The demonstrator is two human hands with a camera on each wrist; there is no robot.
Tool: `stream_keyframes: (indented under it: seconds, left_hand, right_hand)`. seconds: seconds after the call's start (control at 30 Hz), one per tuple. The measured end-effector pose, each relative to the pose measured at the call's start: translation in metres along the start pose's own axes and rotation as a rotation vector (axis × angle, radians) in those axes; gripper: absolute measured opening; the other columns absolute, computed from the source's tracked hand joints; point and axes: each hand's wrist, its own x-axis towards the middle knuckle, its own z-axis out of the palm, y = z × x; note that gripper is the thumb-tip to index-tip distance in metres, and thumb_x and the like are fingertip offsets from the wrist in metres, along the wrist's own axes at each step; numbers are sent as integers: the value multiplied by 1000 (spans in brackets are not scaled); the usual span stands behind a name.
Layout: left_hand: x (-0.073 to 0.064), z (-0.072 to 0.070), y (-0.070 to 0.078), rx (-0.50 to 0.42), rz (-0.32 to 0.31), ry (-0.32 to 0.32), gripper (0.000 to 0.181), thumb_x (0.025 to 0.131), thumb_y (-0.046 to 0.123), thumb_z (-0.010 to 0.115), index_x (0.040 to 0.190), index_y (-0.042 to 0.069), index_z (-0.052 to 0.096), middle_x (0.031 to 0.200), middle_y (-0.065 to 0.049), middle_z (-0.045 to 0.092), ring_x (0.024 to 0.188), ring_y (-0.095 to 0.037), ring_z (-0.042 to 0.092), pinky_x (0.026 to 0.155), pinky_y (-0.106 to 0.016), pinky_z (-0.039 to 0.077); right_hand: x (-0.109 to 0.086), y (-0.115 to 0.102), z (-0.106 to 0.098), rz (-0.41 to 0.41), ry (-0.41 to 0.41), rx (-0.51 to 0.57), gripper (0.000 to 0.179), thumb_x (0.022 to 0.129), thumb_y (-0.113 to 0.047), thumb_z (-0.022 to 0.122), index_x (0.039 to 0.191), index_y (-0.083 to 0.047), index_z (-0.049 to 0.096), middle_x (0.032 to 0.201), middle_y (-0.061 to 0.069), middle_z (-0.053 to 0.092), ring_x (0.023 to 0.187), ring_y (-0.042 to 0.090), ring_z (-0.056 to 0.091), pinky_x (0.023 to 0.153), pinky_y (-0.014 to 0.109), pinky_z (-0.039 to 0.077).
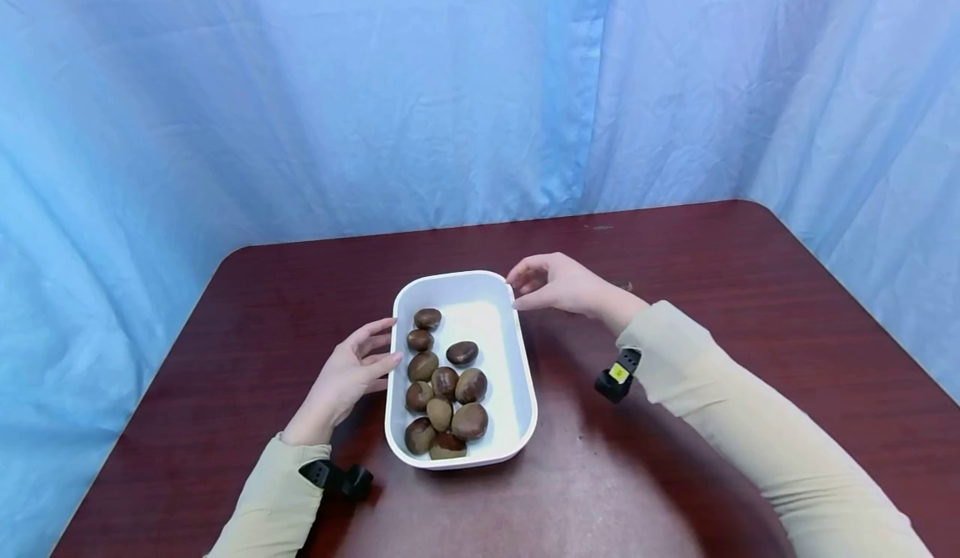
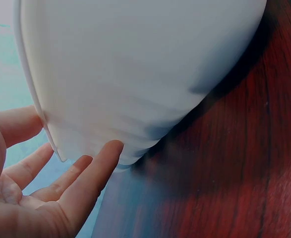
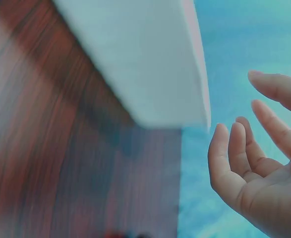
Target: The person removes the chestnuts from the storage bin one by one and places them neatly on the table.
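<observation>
From the head camera, a white rectangular dish with rounded corners sits on a dark red wooden table, its long side running away from the person. Brown chestnuts lie in it, gathered along the dish's left side and near end; the far right part of the floor is bare. The left hand lies against the dish's left wall, fingers stretched out and a little spread, fingertips at the rim, gripping nothing. The right hand is at the far right corner of the dish, fingers loosely bent, tips at or just beside the rim; whether they actually touch cannot be told here. Both arms wear beige sleeves, each with a small black camera unit at the wrist. A blue curtain hangs behind the table

From the left wrist, the dish's white outer wall fills most of the frame above the red table. The left hand's fingers are straight and apart; one fingertip meets the lower wall, and another finger lies by the rim edge

From the right wrist, the dish's white wall and corner show blurred over the table. The right hand is relaxed, fingers gently curved and apart, just beside the corner with a gap visible, holding nothing
</observation>
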Motion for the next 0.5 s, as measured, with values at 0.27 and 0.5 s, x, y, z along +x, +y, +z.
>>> stream_keyframes:
  seconds: [0.27,0.5]
  left_hand:
    - [2,1,-1,-3,-7,-4,55,93,10,60,143,12,38,139,-21,45,118,-35,55,82,-41,55]
    - [2,1,-2,-12,-7,-9,55,93,10,60,143,11,37,140,-21,45,118,-36,55,81,-41,55]
  right_hand:
    - [18,-34,22,-43,-67,26,33,83,-13,71,114,-7,63,119,15,61,105,23,60,83,33,52]
    - [33,-58,51,-62,-126,-9,37,84,-14,71,118,-2,62,122,16,61,108,26,60,81,29,53]
